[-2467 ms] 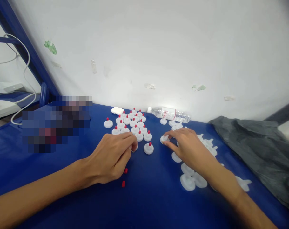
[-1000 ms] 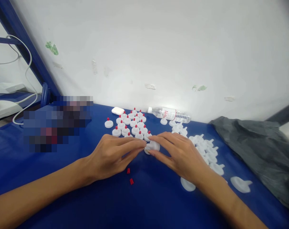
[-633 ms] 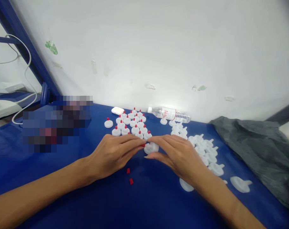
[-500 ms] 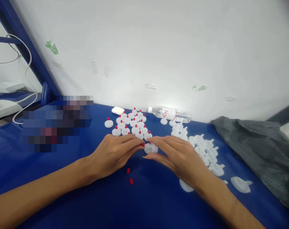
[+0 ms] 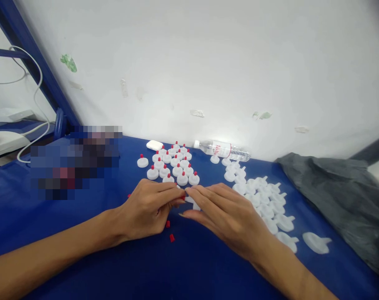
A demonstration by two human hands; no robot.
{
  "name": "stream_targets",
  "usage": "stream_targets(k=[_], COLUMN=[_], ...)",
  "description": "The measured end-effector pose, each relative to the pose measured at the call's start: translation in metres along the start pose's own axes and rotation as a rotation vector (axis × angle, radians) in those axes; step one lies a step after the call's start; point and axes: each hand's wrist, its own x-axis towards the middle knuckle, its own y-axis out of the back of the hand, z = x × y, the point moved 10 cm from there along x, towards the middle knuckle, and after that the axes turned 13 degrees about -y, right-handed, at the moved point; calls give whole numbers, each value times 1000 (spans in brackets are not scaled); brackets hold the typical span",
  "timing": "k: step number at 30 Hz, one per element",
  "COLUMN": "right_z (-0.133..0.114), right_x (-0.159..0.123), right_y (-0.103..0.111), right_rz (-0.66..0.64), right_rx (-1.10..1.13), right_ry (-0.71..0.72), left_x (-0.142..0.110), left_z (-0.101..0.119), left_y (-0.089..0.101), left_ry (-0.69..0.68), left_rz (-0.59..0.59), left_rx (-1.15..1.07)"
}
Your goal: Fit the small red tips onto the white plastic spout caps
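Close to me on the blue surface lie two loose red caps. My left hand pinches another red cap, just beside the spout of one white lid that my right hand grips. Uncapped lids overlap too much to count; roughly nineteen red-capped lids stand ahead. Farthest: one white case, one bottle, the tape-marked white wall.
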Motion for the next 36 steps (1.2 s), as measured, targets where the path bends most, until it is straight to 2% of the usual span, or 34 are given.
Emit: stream_targets(k=[3, 7, 11, 14, 17, 21, 24, 28, 33, 36], right_z=[3, 22, 49, 65, 70, 65, 57, 55, 67, 72], right_x=[2, 3, 1, -3, -6, -13, -17, -15, -11, -13], right_y=[-3, -14, -15, -17, -21, -35, -43, -43, -39, -42], right_rz=[-36, -184, -248, -351, -471, -590, -594, -521, -420, -404], right_rx=[-18, -31, -26, -50, -16, 74, 127, 169, 26, -58], right_ry=[-16, -136, -261, -321, -361, -419, -400, -366, -365, -368], left_x=[-3, -4, -4, -8, -11, -13, -13, -13, -6, 0], left_z=[-8, -16, -30, -43, -47, -43, -39, -40, -35, -23], left_y=[-5, -7, 6, 14, 15, 10, 8, 6, 5, -3], left_ry=[65, 145, 231, 276, 276, 261, 240, 251, 216, 124], left_rz=[-33, -114, -67, -31, -11, -25, -34, -46, -57, -163], left_rx=[-73, -37, 14, 66, 73, 29, 23, 24, -31, -82])
